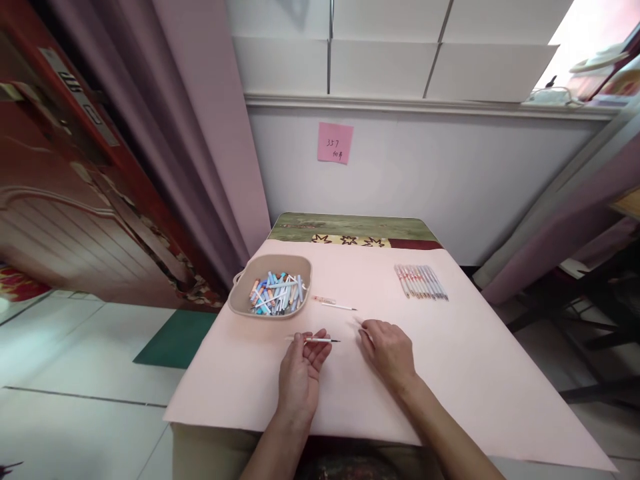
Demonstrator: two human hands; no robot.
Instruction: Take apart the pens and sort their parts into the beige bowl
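Note:
My left hand (299,377) is closed on a pen (323,340), thumb on top and palm turned up. The pen's white refill ends in a dark tip that points right. To the right, my right hand (389,350) is pinched just above the table. A thin, pale, see-through piece (357,321) shows at its fingertips, too faint to name. Beyond both hands lie a clear pen barrel (325,300) with orange markings and a white refill (340,307) with a dark tip, close together.
A beige basket (234,303) at the table's left holds many blue, white and orange pen parts. Several pens (421,282) lie side by side in a row at the right. A pale pink cloth (450,393) covers the table. A pink note (335,143) sticks to the wall behind.

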